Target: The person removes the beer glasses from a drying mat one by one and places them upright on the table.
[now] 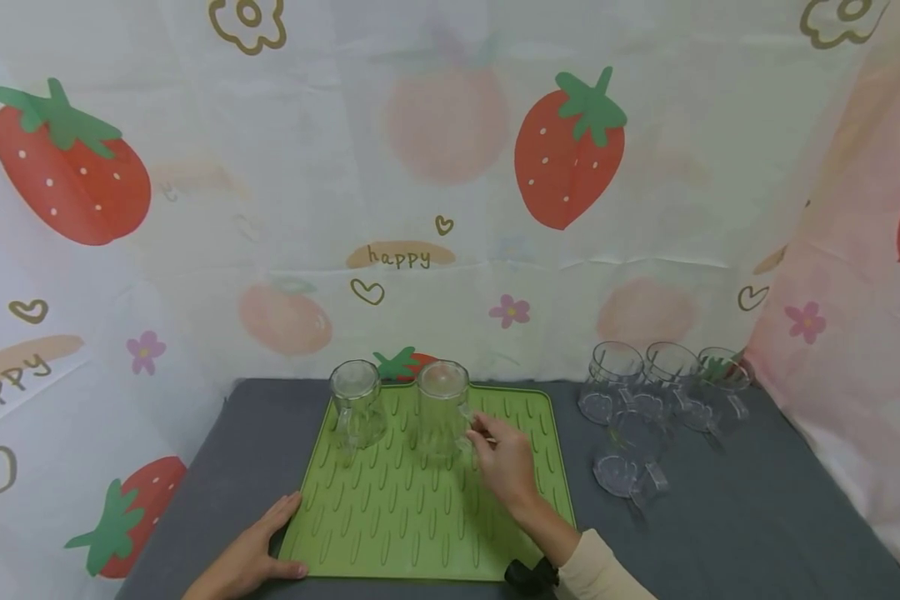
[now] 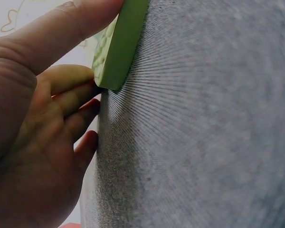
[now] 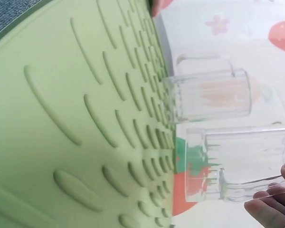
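Observation:
My right hand (image 1: 506, 467) pinches the handle of a clear glass mug (image 1: 441, 410) over the far middle of a green ridged silicone mat (image 1: 390, 521). In the right wrist view the lower end of this mug (image 3: 197, 166) is close over the mat. A second clear glass mug (image 1: 356, 404) stands on the mat to its left, its handle toward the near side. My left hand (image 1: 249, 550) lies at the mat's near left corner, thumb at the front edge and straight fingers along the left side. The left wrist view shows the thumb (image 2: 61, 33) against the mat's edge.
Several more clear glass mugs stand on the grey tablecloth (image 1: 757, 500) right of the mat: a back row with one mug (image 1: 617, 392) at its left end, and another mug (image 1: 630, 454) in front. A strawberry-printed curtain (image 1: 450, 167) hangs behind the table.

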`<state>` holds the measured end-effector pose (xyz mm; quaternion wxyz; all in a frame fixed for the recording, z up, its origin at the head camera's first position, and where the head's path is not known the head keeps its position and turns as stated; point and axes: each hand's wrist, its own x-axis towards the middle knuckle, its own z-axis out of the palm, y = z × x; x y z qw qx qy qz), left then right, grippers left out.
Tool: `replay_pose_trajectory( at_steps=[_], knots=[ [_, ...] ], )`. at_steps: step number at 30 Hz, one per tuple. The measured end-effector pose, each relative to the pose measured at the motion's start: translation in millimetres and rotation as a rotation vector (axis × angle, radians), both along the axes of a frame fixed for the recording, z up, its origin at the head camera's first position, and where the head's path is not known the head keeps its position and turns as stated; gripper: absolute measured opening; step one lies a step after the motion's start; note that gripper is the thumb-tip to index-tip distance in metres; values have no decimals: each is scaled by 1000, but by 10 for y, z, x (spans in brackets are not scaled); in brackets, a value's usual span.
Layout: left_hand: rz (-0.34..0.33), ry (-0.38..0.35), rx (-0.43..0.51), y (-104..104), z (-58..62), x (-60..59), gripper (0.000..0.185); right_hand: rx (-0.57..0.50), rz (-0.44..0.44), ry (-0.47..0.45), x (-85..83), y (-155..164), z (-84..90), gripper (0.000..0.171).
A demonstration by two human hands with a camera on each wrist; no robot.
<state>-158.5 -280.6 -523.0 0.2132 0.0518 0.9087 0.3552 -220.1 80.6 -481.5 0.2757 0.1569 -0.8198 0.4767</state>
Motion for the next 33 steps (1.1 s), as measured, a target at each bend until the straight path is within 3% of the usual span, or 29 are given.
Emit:
replay_pose_trajectory(
  at_steps=[10,20,33],
  knots=[
    [1,-19,16,-7,-4,17,106,8,11,-3,131,207,137,24],
    [-2,-5,19,-3,-8,22,106,46,1,114,210,476,303,24],
    [8,-2,-22,-4,13,7,108,69,4,110,334,710,498,25]
  ],
)
